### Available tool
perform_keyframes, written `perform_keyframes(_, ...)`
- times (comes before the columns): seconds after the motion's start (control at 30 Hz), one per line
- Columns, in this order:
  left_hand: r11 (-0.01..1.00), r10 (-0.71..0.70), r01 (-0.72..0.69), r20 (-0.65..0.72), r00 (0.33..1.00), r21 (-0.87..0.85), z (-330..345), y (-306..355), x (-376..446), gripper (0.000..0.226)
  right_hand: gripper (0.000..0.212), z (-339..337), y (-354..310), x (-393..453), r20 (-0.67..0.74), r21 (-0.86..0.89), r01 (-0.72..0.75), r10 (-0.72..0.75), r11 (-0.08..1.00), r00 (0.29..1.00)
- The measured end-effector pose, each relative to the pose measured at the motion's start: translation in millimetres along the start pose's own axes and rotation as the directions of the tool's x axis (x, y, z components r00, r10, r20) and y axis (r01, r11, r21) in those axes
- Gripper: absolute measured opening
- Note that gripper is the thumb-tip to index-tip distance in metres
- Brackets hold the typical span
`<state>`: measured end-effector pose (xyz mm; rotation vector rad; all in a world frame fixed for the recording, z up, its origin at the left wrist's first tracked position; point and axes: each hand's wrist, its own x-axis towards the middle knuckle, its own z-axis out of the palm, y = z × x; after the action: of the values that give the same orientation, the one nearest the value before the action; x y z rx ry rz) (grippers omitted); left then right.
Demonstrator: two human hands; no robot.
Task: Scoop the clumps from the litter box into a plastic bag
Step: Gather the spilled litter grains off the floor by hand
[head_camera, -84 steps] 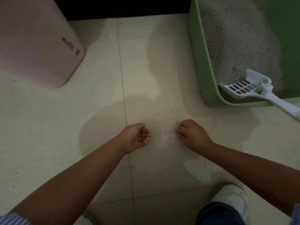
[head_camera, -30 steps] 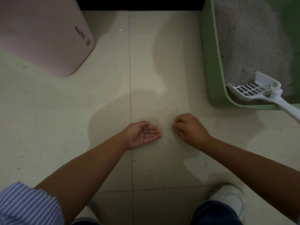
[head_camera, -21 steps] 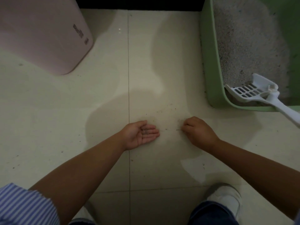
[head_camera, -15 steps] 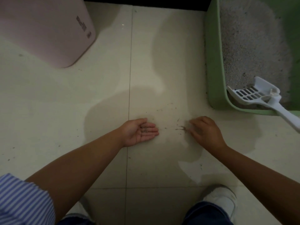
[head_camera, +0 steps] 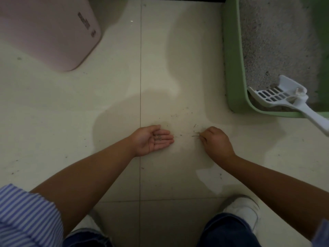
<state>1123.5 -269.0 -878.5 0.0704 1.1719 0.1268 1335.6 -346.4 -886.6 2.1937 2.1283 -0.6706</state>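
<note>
Down low now, both hands are at the pale tiled floor (head_camera: pixel 53 122), right in front of the person's knees. Left hand (head_camera: pixel 151 139) lies palm up, fingers straight and together, and a few small dark litter grains (head_camera: pixel 158 137) sit on those fingers, carried rather than clutched. Right hand (head_camera: pixel 215 141) is knuckles up, fingers curled in tight with the tips down at the floor; whether anything is pinched between them cannot be told from this angle. More stray grains (head_camera: pixel 195 135) are scattered on the tile between the two hands, just beside the right fingertips.

Up at the right, the green litter box (head_camera: pixel 231 68) stands on the floor, well apart from the hands, and grey litter (head_camera: pixel 276 41) fills its bed. White slotted scoop (head_camera: pixel 277 97) rests in the near corner of the box, its head on the litter, its handle (head_camera: pixel 316 120) crossing the box's front rim and sticking out toward the right edge. Nobody is touching it.

Top left, a pink rounded container (head_camera: pixel 44 32) sits on the tiles. Near the bottom edge: a blue striped sleeve (head_camera: pixel 23 216) on the left arm, dark trousers (head_camera: pixel 226 230), and a white shoe (head_camera: pixel 243 209) under the right forearm
</note>
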Motion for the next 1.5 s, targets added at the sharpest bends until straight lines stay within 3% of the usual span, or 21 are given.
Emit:
perform_keyframes(0.17, 1.000, 0.004, -0.004, -0.014, 1.000, -0.022, 2, 0, -2, 0.045, 0.044, -6, -11, -1, 0.085, -0.070, 0.028, -0.022, 0.997, 0.996)
perform_keyframes(0.27, 0.999, 0.004, -0.004, -0.003, 1.000, -0.033, 3, 0, -3, 0.041, 0.034, -13, -21, -2, 0.136, -0.120, -0.014, 0.031, 0.993, 0.990)
perform_keyframes(0.37, 0.999, 0.007, -0.006, 0.035, 0.999, -0.034, 2, 0, -2, 0.040, 0.012, -21, -28, 0, 0.131, 0.093, -0.175, 0.163, 0.980, 0.978)
perform_keyframes(0.57, 0.995, -0.014, 0.010, 0.044, 0.999, 0.096, 1, 0, -3, 0.044, 0.022, -46, -75, -1, 0.188, 0.483, -0.075, -0.020, 0.872, 0.982)
perform_keyframes(0.8, 0.993, -0.052, 0.046, 0.051, 0.997, 0.107, -1, 3, -5, 0.046, 0.019, -32, -19, 4, 0.096, 0.221, -0.095, 0.075, 0.971, 0.993)
perform_keyframes(0.9, 0.993, -0.044, 0.037, 0.054, 0.998, 0.110, -1, 3, -5, 0.044, 0.016, -28, -15, 1, 0.101, 0.109, 0.017, -0.028, 0.994, 0.995)
perform_keyframes(1.07, 0.996, -0.028, 0.023, 0.052, 0.998, 0.092, 1, 1, -4, 0.043, 0.034, -9, -34, 7, 0.097, 0.044, 0.243, -0.246, 0.969, 0.964)
perform_keyframes(1.27, 0.998, 0.000, -0.003, 0.043, 0.999, 0.067, -1, -1, -3, 0.042, 0.023, -16, -21, 21, 0.093, 0.009, 0.230, -0.230, 0.973, 0.969)
perform_keyframes(1.4, 0.999, 0.001, -0.003, 0.038, 0.999, 0.049, -1, -1, -2, 0.042, 0.012, -22, -1, 11, 0.204, -0.033, 0.140, -0.130, 0.990, 0.970)
perform_keyframes(1.5, 0.999, 0.004, -0.005, 0.035, 0.999, 0.036, 0, -1, -3, 0.042, 0.006, -17, 9, 8, 0.165, -0.030, 0.205, -0.197, 0.978, 0.966)
